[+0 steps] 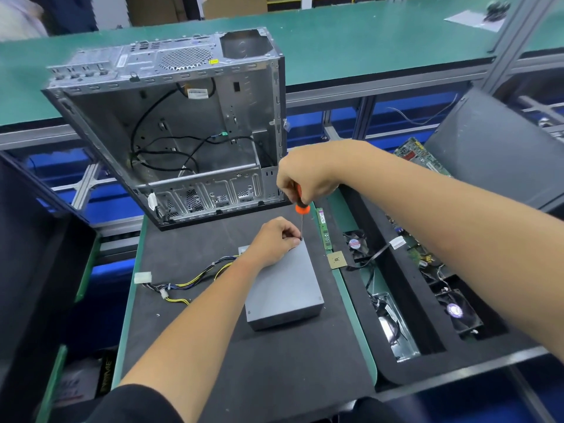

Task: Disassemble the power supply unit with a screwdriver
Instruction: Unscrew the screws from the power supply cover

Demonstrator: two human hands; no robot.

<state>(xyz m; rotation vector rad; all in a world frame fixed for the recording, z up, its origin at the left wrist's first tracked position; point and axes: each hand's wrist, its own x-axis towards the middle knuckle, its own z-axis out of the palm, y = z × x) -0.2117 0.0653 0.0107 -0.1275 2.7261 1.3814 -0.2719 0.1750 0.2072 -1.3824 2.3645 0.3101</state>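
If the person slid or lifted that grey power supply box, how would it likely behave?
The power supply unit probably stays rigid: it is a flat-sided metal box. It looks unlikely to tip or roll, lying low and broad on the mat. Its floppy cable bundle would likely trail behind.

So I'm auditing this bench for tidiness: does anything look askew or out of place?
Yes: the empty computer case sits skewed at the mat's far edge, overhanging it, loose cables inside. The power supply unit lies flat, its wire bundle trailing left.

text: "PRIME" | on: dark box (pixel 105 374), lower left | other labels: unreadable
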